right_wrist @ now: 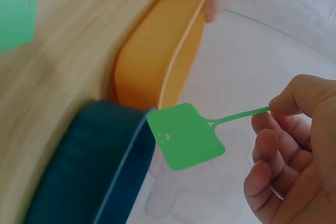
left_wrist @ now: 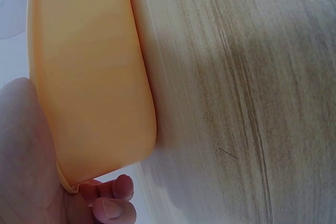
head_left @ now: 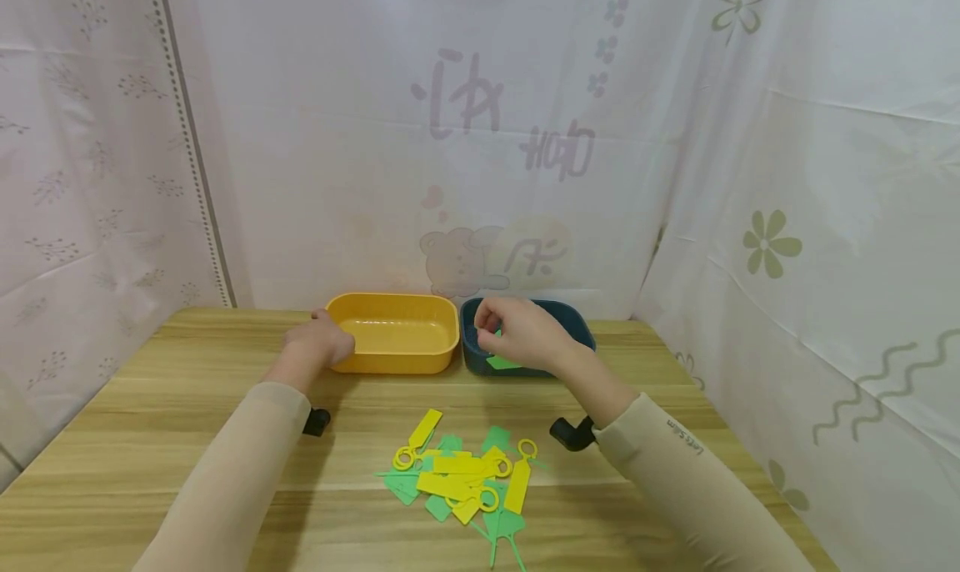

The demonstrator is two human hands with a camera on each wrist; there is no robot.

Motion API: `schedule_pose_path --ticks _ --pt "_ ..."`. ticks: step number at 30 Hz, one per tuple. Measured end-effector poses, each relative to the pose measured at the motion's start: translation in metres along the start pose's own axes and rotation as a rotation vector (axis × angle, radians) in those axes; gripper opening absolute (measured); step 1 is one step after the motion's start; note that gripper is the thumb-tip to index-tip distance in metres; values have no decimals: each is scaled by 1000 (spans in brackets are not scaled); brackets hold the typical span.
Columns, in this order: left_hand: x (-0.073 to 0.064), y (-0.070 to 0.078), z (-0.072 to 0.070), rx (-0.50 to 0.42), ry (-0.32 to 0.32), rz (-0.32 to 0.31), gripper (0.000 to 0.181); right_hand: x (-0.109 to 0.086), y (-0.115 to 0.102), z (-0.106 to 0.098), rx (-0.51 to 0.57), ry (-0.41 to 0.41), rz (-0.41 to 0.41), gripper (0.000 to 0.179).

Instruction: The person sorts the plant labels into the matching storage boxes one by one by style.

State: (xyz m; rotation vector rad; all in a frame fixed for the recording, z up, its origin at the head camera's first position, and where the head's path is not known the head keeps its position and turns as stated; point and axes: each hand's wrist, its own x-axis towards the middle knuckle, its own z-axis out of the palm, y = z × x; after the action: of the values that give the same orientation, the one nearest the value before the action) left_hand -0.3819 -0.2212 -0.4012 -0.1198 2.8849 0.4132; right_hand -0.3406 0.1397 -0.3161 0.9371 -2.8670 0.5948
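Note:
My left hand (head_left: pixel 318 343) grips the left end of a yellow plastic box (head_left: pixel 393 362); in the left wrist view its fingers (left_wrist: pixel 111 209) curl by the rim's corner. Over the dark blue box (head_left: pixel 577 326), my right hand (head_left: pixel 525 332) pinches a green plastic tag (right_wrist: pixel 186 136) by its thin tail, between thumb and forefinger. The tag's square, flat part hangs beside the blue rim in the right wrist view. In the head view, the hand partly covers the tag and the box.
Yellow tags (head_left: pixel 457 465) with ring ends and green tags (head_left: pixel 504 522) with thin tails lie in a loose pile on the wooden table (head_left: pixel 187 472), nearer me. The boxes stand side by side. Behind them hangs a printed white curtain (head_left: pixel 337 180).

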Motion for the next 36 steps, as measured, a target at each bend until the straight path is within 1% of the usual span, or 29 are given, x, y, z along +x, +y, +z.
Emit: schedule_pose_path --ticks 5,9,11,16,20,27,30,36 --pt "-1 0 -1 -1 -5 2 89 0 6 -14 36 29 25 16" --pt "-1 0 -2 -2 -4 2 89 2 13 -24 63 72 33 18" --pt "-1 0 -1 0 -2 -1 89 3 18 -26 60 96 42 20" --pt "-1 0 -1 2 2 -3 90 4 33 -29 34 146 88 23" --pt "-3 1 -2 -6 3 1 90 3 45 -32 34 172 137 23" --pt "-5 2 -3 -12 8 -3 90 3 79 -32 26 201 192 23" --pt "-4 1 -2 -8 10 -6 90 1 91 -30 27 204 232 23" --pt "-3 1 -2 -7 8 -5 90 -5 108 -26 14 184 299 23"
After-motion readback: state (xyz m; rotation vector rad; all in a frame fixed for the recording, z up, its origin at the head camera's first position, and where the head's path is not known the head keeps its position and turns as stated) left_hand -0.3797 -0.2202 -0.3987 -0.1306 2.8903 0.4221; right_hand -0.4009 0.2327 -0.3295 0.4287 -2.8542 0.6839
